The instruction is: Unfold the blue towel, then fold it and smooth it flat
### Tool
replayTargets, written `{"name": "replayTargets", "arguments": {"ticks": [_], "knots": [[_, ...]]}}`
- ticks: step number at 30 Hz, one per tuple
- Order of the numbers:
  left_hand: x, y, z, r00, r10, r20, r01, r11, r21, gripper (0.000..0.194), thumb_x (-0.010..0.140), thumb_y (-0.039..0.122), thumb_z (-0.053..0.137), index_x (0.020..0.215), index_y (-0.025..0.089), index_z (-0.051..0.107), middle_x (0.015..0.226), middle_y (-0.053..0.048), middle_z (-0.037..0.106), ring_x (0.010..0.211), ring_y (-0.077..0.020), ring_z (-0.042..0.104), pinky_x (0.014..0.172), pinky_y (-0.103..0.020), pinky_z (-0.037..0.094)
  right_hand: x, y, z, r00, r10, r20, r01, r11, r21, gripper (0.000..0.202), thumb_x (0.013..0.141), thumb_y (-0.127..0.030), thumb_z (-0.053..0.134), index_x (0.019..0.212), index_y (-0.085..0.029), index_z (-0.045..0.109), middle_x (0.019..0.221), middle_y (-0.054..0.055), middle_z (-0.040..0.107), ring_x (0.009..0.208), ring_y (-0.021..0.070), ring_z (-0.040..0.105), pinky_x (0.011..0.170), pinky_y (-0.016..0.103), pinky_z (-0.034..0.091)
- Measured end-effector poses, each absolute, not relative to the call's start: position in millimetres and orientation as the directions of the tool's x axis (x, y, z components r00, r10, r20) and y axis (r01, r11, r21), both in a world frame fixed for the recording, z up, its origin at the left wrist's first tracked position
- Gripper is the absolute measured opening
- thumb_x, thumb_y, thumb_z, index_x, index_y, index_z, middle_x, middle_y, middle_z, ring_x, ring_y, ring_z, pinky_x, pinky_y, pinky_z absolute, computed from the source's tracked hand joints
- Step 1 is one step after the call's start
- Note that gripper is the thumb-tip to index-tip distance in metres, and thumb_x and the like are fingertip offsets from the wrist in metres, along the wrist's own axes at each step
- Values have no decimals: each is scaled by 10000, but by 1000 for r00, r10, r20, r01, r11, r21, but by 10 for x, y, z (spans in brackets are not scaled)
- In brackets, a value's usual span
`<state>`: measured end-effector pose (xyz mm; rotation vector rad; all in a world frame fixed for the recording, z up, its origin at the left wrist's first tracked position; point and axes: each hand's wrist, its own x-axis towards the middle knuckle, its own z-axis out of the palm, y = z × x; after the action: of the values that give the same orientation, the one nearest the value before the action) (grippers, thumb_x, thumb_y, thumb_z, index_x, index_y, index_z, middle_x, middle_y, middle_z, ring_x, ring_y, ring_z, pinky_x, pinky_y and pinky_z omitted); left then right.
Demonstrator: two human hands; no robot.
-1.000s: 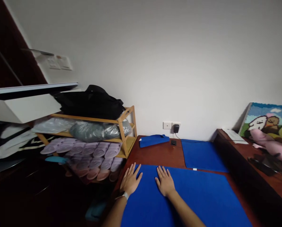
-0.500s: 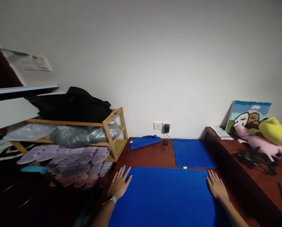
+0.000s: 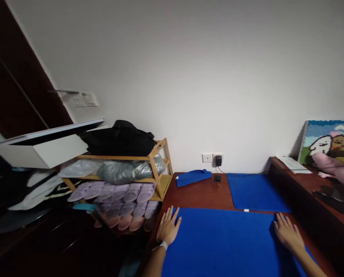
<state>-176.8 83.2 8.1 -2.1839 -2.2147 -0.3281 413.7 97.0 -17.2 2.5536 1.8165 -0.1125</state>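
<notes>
A large blue cloth [image 3: 226, 242] lies spread flat on a dark red wooden table [image 3: 197, 196]. My left hand [image 3: 168, 227] rests flat on the cloth's far left corner, fingers apart, a watch on the wrist. My right hand [image 3: 287, 234] presses flat on the cloth's far right corner, fingers spread. Neither hand holds anything. Beyond lie a second flat blue cloth [image 3: 255, 191] and a folded blue cloth [image 3: 193, 177] near the wall.
A wooden rack [image 3: 157, 169] at the left holds a black bag [image 3: 120, 138], plastic-wrapped bundles and rows of lilac slippers [image 3: 122, 196]. A charger [image 3: 218, 160] sits in the wall socket. A raised ledge [image 3: 310, 184] at the right carries a plush toy [image 3: 333, 167] and a picture.
A second ago both hands lay close together at the cloth's left; my right hand slid to the far right corner. The camera has since turned slightly left.
</notes>
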Motion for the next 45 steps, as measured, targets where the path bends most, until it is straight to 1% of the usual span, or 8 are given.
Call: {"name": "replayTargets", "arguments": {"ticks": [4, 8, 12, 16, 23, 27, 40, 45], "knots": [[-1775, 827, 85, -31, 986, 161, 988, 6, 153, 587, 1030, 548, 331, 1569, 318, 364, 1672, -73, 290, 1541, -234, 277, 1252, -467, 255, 2815, 961, 278, 87, 993, 80, 975, -69, -209, 743, 987, -474, 149, 1566, -57, 359, 1637, 103, 309, 1542, 288, 235, 1280, 457, 194], [-1790, 866, 73, -29, 988, 150, 989, 7, 151, 596, 1027, 546, 327, 1574, 311, 351, 1676, -76, 275, 1544, -230, 264, 1256, -460, 247, 1200, 816, 518, -293, 950, 105, 862, 310, -401, 701, 1027, -546, 144, 1610, -180, 273, 1654, 21, 267, 1552, 221, 211, 1294, 427, 174], [-1807, 925, 39, -34, 989, 141, 992, 16, 129, 599, 1022, 521, 335, 1575, 292, 351, 1676, -79, 276, 1544, -232, 262, 1257, -453, 245, 538, 776, 360, -468, 883, 44, 770, 432, -469, 675, 1035, -546, 174, 1616, -209, 238, 1663, 28, 219, 1563, 227, 162, 1296, 473, 142], [-1823, 971, 0, -29, 987, 160, 993, 9, 121, 608, 1013, 528, 340, 1573, 289, 359, 1672, -81, 286, 1538, -240, 280, 1253, -464, 254, 1252, 806, 156, -361, 932, 21, 837, 334, -433, 664, 1033, -547, 184, 1611, -228, 253, 1665, 8, 201, 1566, 224, 151, 1297, 488, 120], [-1874, 1032, -112, -33, 980, 194, 991, 7, 134, 616, 1003, 537, 354, 1568, 292, 375, 1666, -66, 307, 1532, -234, 295, 1255, -458, 256, 3822, 729, 86, 170, 985, -28, 944, -171, -282, 756, 944, -591, 216, 1568, -205, 396, 1627, 40, 352, 1540, 286, 229, 1277, 519, 185], [-1901, 1066, -131, -29, 979, 204, 993, 5, 118, 619, 999, 534, 365, 1566, 286, 381, 1665, -69, 305, 1523, -242, 317, 1251, -472, 265, 4517, 727, -67, 280, 960, 15, 912, -262, -315, 763, 908, -639, 157, 1565, -318, 372, 1623, -20, 371, 1551, 243, 213, 1279, 493, 140], [-1788, 942, 35, -40, 985, 165, 995, 25, 93, 568, 1028, 495, 355, 1563, 306, 380, 1663, -73, 317, 1525, -225, 316, 1248, -455, 267, 4607, 827, -219, 356, 933, 42, 857, -308, -414, 772, 820, -574, 213, 1523, -359, 446, 1536, 38, 493, 1507, 336, 313, 1249, 569, 196], [-1773, 909, 48, -37, 981, 188, 991, 12, 131, 558, 1027, 494, 366, 1555, 317, 399, 1658, -67, 333, 1527, -241, 316, 1242, -468, 274, 3456, 825, 345, 282, 926, 252, 923, -190, -335, 732, 861, -360, 256, 1498, -62, 456, 1570, 180, 421, 1517, 353, 283, 1267, 525, 179]]}}
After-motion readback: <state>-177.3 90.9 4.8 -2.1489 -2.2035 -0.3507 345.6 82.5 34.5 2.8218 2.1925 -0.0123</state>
